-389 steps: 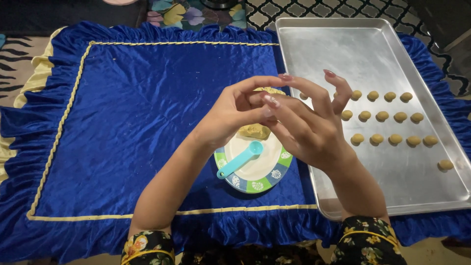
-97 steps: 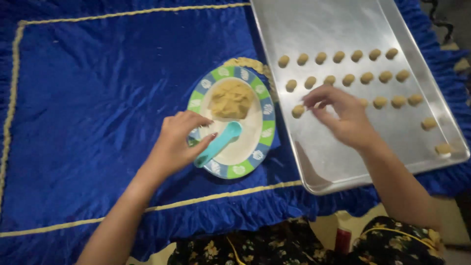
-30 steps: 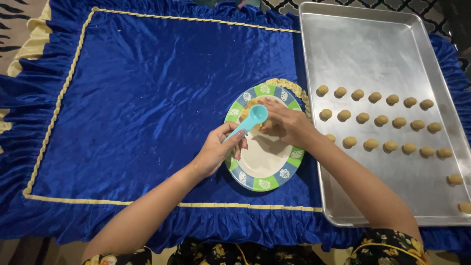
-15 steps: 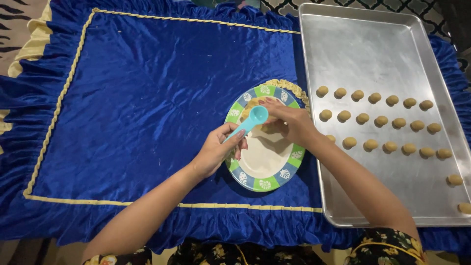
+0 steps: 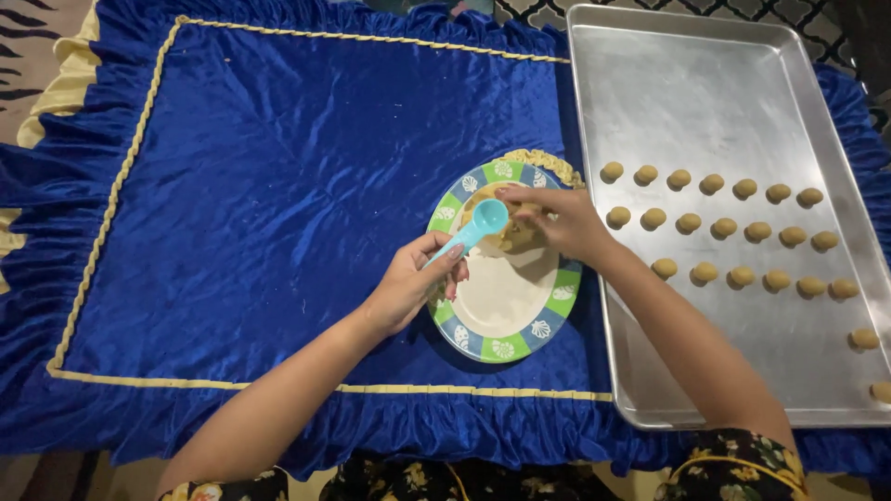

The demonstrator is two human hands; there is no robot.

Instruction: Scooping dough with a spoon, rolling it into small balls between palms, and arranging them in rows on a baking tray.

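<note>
A round plate (image 5: pixel 520 311) with a blue and green patterned rim sits on the blue cloth. A lump of tan dough (image 5: pixel 506 237) lies on its far half. My left hand (image 5: pixel 413 283) grips the handle of a small turquoise measuring spoon (image 5: pixel 478 225), its bowl held over the dough. My right hand (image 5: pixel 561 221) rests its fingertips on the dough right next to the spoon's bowl. To the right lies a metal baking tray (image 5: pixel 705 83) with several small dough balls (image 5: pixel 724 226) set in rows.
A blue velvet cloth (image 5: pixel 278 186) with gold cord trim and a ruffled edge covers the surface. A yellow frill (image 5: pixel 65 83) and a striped mat show at the far left. Two stray dough balls (image 5: pixel 864 339) lie near the tray's right edge.
Over the last second both hands stay at the plate with almost no motion. Before that, my right hand came back from the tray and my left hand picked up the spoon.
</note>
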